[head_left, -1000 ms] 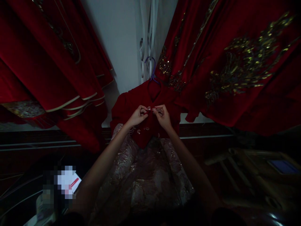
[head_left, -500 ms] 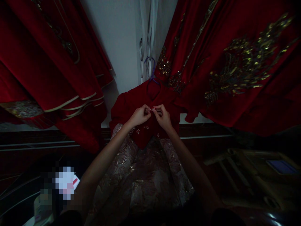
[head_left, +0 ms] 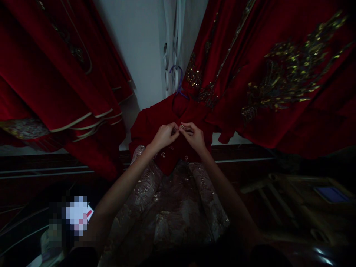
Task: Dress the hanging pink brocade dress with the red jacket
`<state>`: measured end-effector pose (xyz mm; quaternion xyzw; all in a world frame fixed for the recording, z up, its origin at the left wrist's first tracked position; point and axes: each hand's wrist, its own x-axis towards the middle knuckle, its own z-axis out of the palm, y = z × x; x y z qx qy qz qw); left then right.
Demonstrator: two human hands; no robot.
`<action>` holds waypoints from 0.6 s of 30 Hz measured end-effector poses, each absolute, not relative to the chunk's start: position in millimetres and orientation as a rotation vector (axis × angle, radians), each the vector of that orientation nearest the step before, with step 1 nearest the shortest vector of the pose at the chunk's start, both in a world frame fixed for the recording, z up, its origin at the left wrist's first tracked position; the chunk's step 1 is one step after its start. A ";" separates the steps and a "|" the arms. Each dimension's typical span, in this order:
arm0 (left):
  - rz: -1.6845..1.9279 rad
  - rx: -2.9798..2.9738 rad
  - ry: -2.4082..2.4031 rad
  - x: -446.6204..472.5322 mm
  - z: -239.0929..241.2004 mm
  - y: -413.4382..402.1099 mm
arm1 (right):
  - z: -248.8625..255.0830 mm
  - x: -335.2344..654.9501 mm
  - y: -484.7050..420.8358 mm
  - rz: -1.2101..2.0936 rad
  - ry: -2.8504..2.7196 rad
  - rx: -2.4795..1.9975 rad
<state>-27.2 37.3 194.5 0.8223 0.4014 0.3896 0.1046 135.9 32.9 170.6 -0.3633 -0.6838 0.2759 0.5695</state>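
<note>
Red garment (head_left: 151,120) hangs on a purple hanger (head_left: 180,79), front toward the person, above a patterned, padded cloth (head_left: 169,218). Both hands are at its upper front.

Change: a second ago the fingertips stood slightly apart, a beaded flower visible at each; now the left hand (head_left: 166,134) is in against the right hand (head_left: 195,134), and one beaded flower (head_left: 182,127) shows at the right fingertips.

Left thumb and fingers are pinched on the garment's front, exact part hidden; right ones grip the flower. Judgement: the front's two sides are being worked together; whether joined, cannot tell. Lower flowers (head_left: 163,154) sit untouched.
</note>
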 end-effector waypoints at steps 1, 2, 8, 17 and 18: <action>1.135 2.451 1.185 -27.7 196.2 36.6 | 170.4 136.4 33.6 0.665 -1.604 -0.848; 1.120 2.481 1.187 -28.1 198.2 36.0 | 170.4 136.8 34.5 0.680 -1.602 -0.842; 1.086 2.590 1.129 -24.0 201.3 35.5 | 166.7 135.3 46.6 0.731 -1.590 -0.823; 1.301 1.712 0.835 -16.2 146.0 44.5 | 145.6 126.7 34.4 0.839 -1.625 -0.769; 1.286 1.625 0.805 -16.5 143.0 43.0 | 145.8 126.4 31.7 0.808 -1.650 -0.773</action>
